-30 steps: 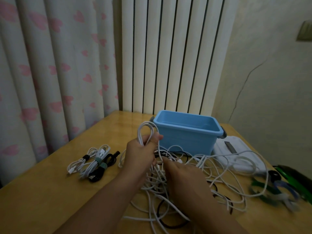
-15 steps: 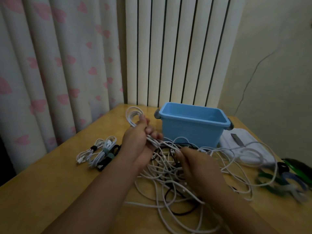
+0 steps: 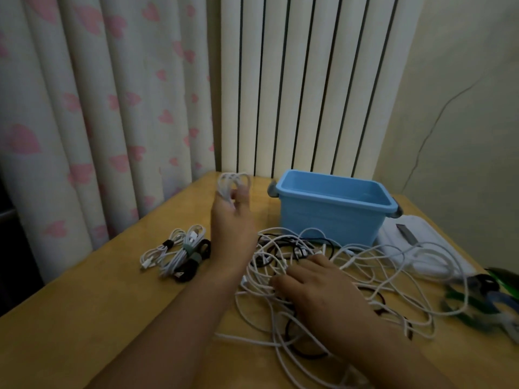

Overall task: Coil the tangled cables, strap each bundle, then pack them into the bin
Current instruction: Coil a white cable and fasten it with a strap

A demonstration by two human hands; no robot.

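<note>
The left hand [image 3: 230, 228] is raised above the bench [image 3: 84, 318], its fingers [image 3: 238, 196] curled around a small white coil [image 3: 234, 182] that loops out above them. The right hand [image 3: 317, 290] lies flat on the tangled cables [image 3: 365, 265], fingers straight and spread, pressing the pile. The blue bin [image 3: 334, 209] stands at 12 o'clock from the tangle, just beside it. At 9 o'clock from the left hand lie 3 strapped bundles [image 3: 179, 254].
</note>
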